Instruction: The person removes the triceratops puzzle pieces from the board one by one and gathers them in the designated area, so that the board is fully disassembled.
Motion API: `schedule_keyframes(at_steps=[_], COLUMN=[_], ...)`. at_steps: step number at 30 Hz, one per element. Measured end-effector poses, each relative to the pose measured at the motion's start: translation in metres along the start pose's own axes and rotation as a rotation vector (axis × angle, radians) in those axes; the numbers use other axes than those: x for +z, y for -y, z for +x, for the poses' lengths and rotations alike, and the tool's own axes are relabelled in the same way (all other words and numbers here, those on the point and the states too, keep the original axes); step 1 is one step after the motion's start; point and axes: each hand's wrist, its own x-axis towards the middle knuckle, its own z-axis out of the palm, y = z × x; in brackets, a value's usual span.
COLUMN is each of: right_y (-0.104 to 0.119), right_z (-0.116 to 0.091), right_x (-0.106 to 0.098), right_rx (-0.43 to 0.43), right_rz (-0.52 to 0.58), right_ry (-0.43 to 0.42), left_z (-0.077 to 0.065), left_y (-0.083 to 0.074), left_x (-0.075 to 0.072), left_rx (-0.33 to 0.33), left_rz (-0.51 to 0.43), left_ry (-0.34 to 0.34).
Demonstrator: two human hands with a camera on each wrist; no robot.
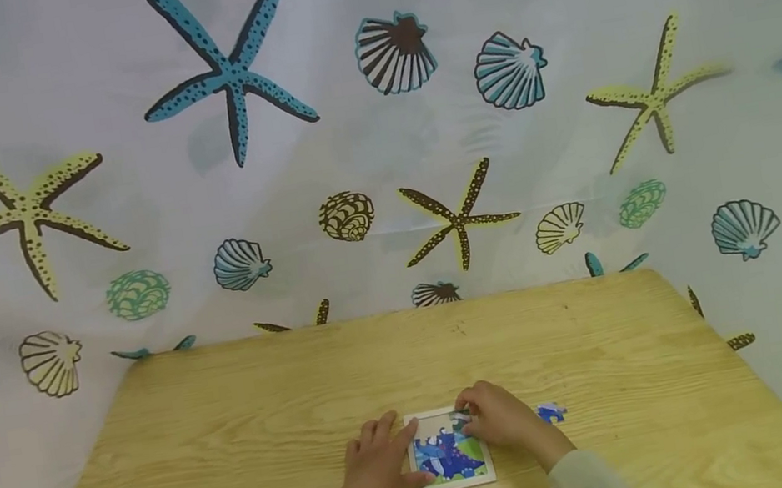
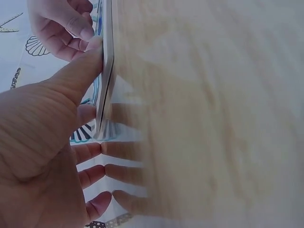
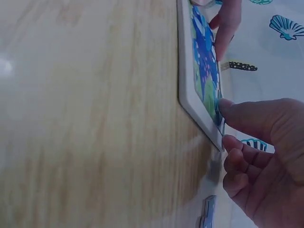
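Observation:
A jigsaw puzzle in a white frame (image 1: 457,484) lies on the table, showing a blue dinosaur on green. Its top left part is bare backing. My left hand (image 1: 377,467) rests along the frame's left side, thumb on the lower left edge and fingers spread past the upper left corner. With thumb and fingertips, my right hand (image 1: 500,417) pinches a dark puzzle piece (image 1: 460,417) at the top right corner of the frame. In the right wrist view the right thumb (image 3: 237,114) lies over that corner, hiding much of the piece.
A loose blue and white puzzle piece (image 1: 551,412) lies on the table right of the frame, beside the right wrist. The wooden table (image 1: 270,397) meets a pale cloth (image 1: 347,149) printed with starfish and shells at the back and sides.

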Motion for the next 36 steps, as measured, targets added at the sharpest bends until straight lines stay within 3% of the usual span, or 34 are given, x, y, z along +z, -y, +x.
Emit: schedule_keyframes(at_steps=[10,15,18,22,25,28,31,36], right_y=[-0.003,-0.002,-0.002,-0.008,-0.022,-0.046,-0.075,-0.108], right_z=[-0.003,-0.006,-0.009,-0.019,-0.035,-0.057,-0.079,-0.094], right_x=[-0.007,-0.007,-0.008,-0.025,-0.054,-0.083,-0.094,-0.081], right_rx=[0.017,0.018,0.025,0.062,0.127,0.238,0.339,0.385], right_rz=[-0.022,-0.007,0.045,0.208,0.286,0.259,0.191,0.199], right_ry=[0.035,0.012,-0.053,-0.247,-0.384,-0.427,-0.379,-0.273], left_z=[0.003,0.005,0.006,0.008,0.01,0.011,0.009,0.004], left_y=[-0.011,-0.012,-0.014,-0.016,-0.015,-0.011,-0.007,-0.006], left_x=[0.001,0.003,0.004,0.005,0.008,0.012,0.012,0.007], left_rx=[0.046,0.058,0.055,0.053,0.054,0.044,0.026,0.014], left_rz=[0.114,0.125,0.114,0.103,0.09,0.087,0.082,0.05], left_ry=[-0.028,-0.037,-0.039,-0.038,-0.044,-0.047,-0.049,-0.041])
